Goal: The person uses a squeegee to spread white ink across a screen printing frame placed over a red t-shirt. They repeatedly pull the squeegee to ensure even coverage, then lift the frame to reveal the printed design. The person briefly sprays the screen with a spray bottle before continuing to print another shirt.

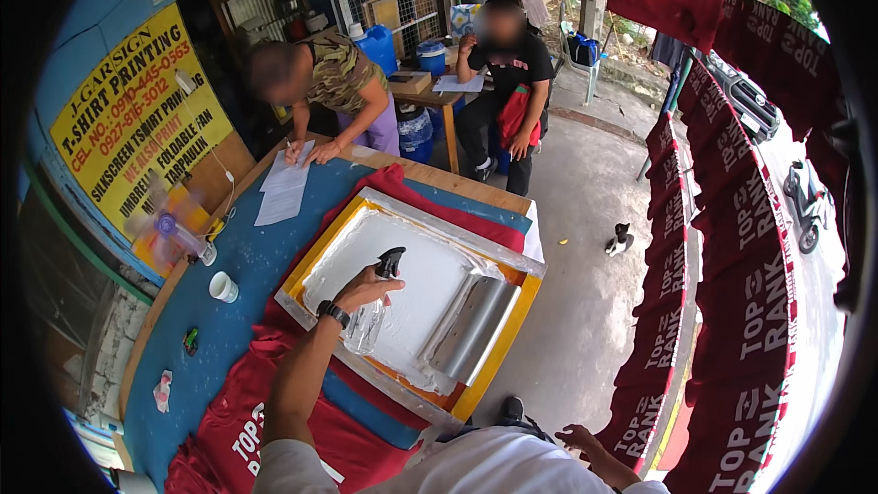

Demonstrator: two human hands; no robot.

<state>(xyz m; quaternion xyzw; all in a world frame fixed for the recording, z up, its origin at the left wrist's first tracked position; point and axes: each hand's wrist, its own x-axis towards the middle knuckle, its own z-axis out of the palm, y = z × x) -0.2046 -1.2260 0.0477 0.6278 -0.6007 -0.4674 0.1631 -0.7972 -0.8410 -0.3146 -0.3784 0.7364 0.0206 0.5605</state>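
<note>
Left hand (366,289) is closed around a clear spray bottle (373,311) with a black trigger head, and I see it held over the white mesh of the yellow-framed printing screen (512,322) on the blue table (247,261). Right hand (585,441) hangs low beside the table edge, fingers loosely open, holding nothing.

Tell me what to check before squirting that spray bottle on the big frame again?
1. Left hand grips the spray bottle: ok.
2. Nozzle points over the white screen frame: ok.
3. Metal squeegee lies on the screen's right part, apart from the bottle: ok.
4. Right hand is off the frame, low by the hanging red shirts: ok.
5. Liquid left in the bottle: cannot tell.
6. White cup stands on the blue table, clear of the frame: ok.
</note>
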